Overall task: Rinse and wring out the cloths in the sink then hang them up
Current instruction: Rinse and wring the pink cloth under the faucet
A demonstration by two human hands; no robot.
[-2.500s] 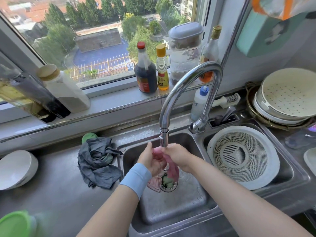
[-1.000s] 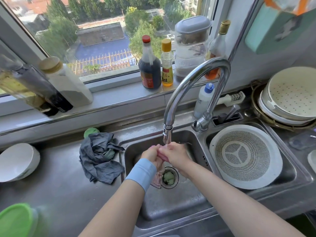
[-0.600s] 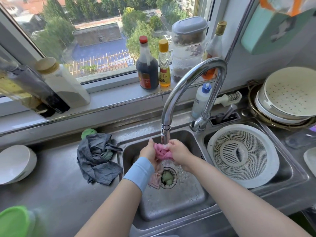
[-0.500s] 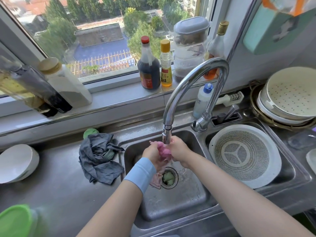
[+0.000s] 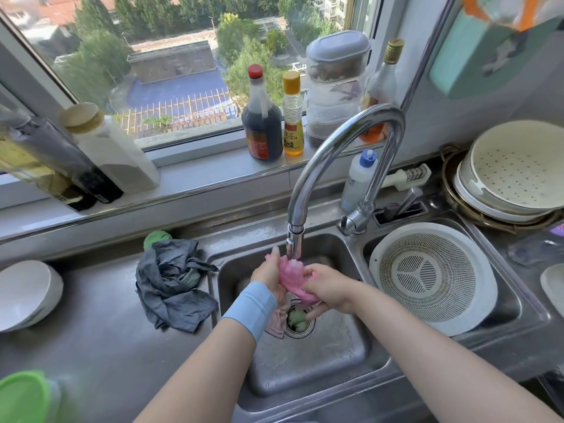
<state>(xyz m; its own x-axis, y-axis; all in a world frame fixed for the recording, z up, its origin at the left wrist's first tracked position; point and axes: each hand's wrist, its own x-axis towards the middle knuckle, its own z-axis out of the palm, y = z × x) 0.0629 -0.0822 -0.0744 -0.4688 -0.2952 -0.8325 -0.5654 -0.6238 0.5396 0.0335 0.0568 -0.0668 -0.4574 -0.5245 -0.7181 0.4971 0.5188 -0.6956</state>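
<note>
Fingers (image 5: 314, 270) grip pink cloth (image 5: 290, 277) over wet steel sink (image 5: 305, 361) below window (image 5: 171, 71).

Both forearms bare, entering from the lower edge and converging toward the middle. The left hand (image 5: 268, 277) grips a pink cloth (image 5: 290, 276), fingers curled round it, one fingertip pointing up at the cloth's top edge. A light-blue band (image 5: 251, 309) sits round the left wrist. The right hand (image 5: 329, 290), back upward, curls its fingers round the same cloth, just beside the left.
</note>
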